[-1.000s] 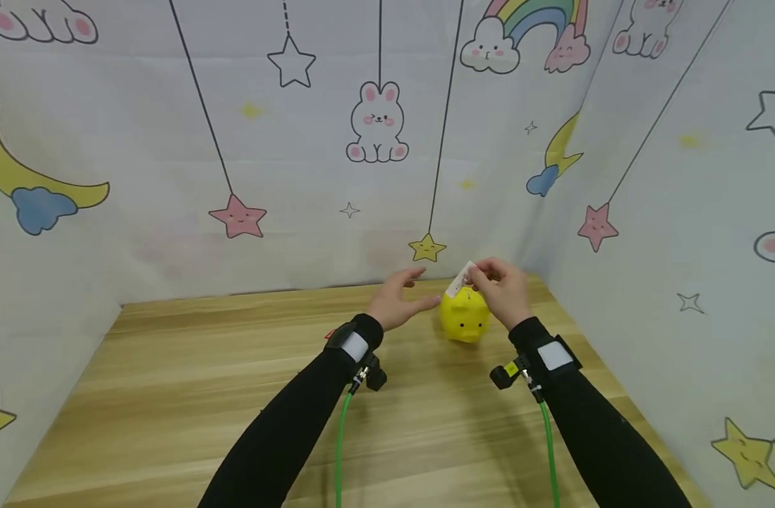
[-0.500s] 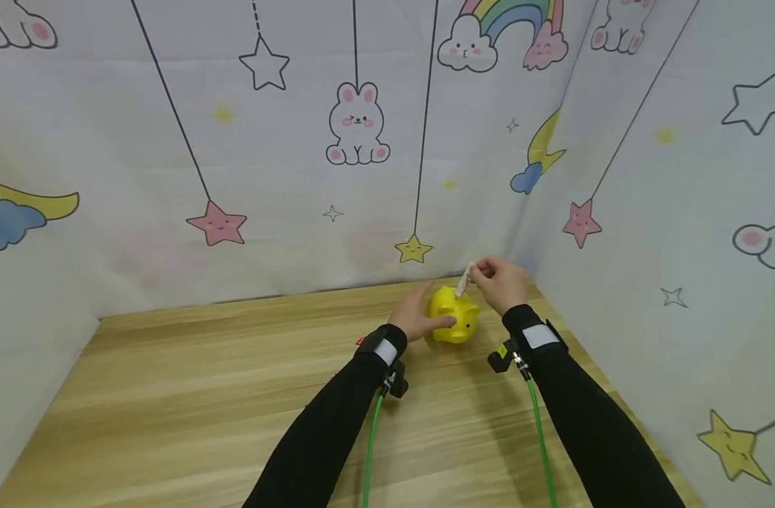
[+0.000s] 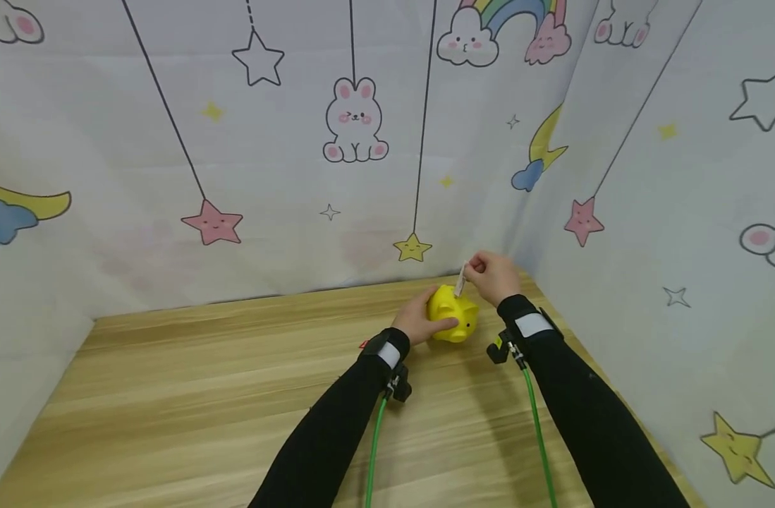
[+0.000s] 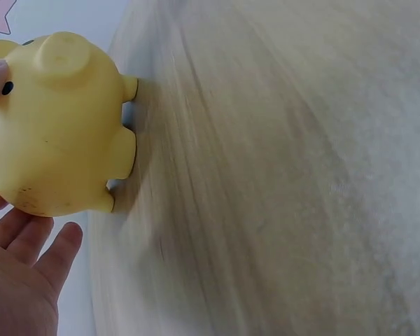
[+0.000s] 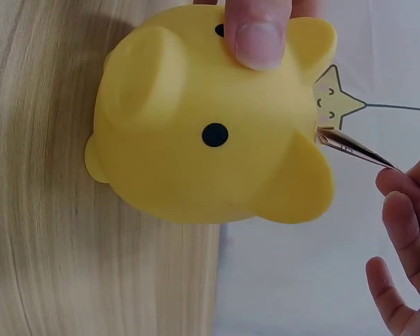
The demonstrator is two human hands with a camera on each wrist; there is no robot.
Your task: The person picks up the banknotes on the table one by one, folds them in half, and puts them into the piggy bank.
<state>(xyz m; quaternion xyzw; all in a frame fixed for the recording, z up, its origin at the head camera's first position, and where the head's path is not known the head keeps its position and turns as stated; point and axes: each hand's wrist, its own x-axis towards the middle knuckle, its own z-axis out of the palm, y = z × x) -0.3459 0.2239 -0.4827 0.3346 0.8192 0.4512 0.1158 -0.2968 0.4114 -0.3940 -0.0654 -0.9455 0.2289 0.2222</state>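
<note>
A yellow piggy bank [image 3: 446,303] stands on the wooden table near its back edge. My left hand [image 3: 417,321] holds it from the side, thumb by the eye and the other fingers behind the body, as the left wrist view shows of the bank [image 4: 63,133]. My right hand [image 3: 498,278] is above and to the right, pinching one end of a folded paper note [image 3: 460,283]. In the right wrist view the note's [image 5: 357,149] lower end is right at the top of the pig, between the ears. The slot itself is hidden there.
The wooden table [image 3: 197,395] ends at a white cloth wall [image 3: 285,176] with printed stars and rabbits, just behind the piggy bank. Another cloth wall [image 3: 647,247] runs along the right. A small red thing [image 3: 363,344] shows beside the left wrist. Green cables [image 3: 374,444] trail from both wrists.
My left hand has moved right and taken hold of the piggy bank, which has turned slightly. The note in my right hand has become more upright and edge-on over the pig's top.
</note>
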